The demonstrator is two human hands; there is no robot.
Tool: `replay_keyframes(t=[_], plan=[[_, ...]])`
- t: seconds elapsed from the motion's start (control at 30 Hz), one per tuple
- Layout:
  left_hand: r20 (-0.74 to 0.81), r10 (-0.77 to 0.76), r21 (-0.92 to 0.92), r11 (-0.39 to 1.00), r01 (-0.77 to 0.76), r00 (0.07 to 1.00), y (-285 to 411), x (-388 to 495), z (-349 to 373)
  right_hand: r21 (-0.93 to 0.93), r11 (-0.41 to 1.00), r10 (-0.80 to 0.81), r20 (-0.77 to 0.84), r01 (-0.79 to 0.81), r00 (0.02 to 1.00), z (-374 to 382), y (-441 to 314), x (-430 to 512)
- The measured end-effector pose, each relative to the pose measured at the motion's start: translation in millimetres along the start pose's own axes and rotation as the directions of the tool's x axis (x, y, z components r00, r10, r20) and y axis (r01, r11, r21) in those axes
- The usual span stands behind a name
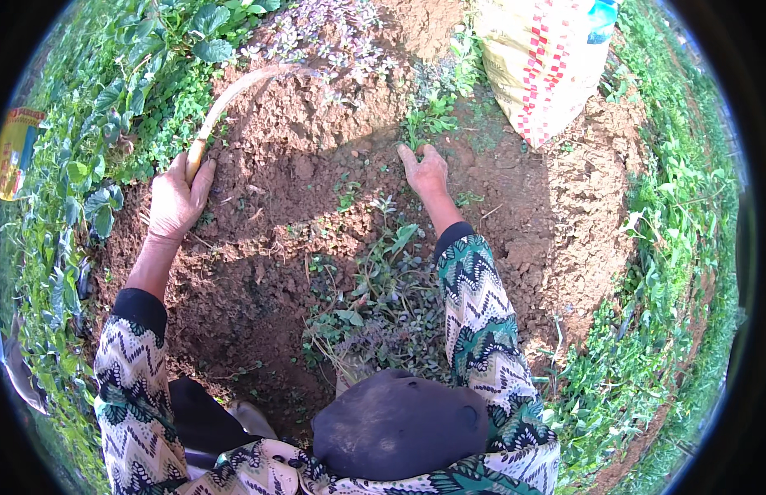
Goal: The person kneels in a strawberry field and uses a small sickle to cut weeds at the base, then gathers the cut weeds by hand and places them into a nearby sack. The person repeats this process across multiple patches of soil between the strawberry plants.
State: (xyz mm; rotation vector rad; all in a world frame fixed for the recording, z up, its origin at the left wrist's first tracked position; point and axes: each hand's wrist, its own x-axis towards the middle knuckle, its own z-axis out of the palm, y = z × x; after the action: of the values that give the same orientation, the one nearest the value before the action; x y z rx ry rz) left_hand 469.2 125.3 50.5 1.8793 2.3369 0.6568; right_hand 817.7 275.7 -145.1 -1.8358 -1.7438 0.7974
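My left hand (180, 198) is closed around the wooden handle (196, 154) of a sickle. Its curved blade (234, 86) arcs up and to the right over the brown soil, its tip near a patch of small purplish plants (324, 37). To the right, my right hand (427, 173) pinches the base of a small leafy green plant (429, 117) between thumb and fingers, low over the ground. A heap of pulled-looking greenery (389, 303) lies between my forearms, just before my dark-covered knee (398, 427).
A pale woven sack (550, 68) with red checks stands at the upper right, beyond my right hand. Broad-leaved plants (104, 99) border the soil (265, 204) on the left. Dense green growth (673, 247) lines the right. A yellow printed bag (14, 151) is at the far left.
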Motion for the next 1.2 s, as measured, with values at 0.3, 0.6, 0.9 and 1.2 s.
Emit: replay_keyframes(t=[0.3,0.6,0.9,1.2], plan=[[-0.035,0.013,-0.01,1.0,-0.014,0.999,0,-1,3,-0.186,0.972,0.155,0.055,-0.142,0.986,-4,-16,16],[0.002,-0.024,-0.003,1.0,0.024,1.0,1,0,0,-0.024,0.99,0.143,0.138,-0.141,0.98,8,-14,24],[-0.009,0.01,0.017,1.0,-0.009,1.0,-2,1,2,0.584,0.787,0.112,0.184,-0.201,0.976,-63,23,-8],[-0.01,0.013,0.032,0.999,-0.013,1.0,-3,0,2,-0.414,0.88,-0.153,0.219,0.234,0.964,4,22,-52]])
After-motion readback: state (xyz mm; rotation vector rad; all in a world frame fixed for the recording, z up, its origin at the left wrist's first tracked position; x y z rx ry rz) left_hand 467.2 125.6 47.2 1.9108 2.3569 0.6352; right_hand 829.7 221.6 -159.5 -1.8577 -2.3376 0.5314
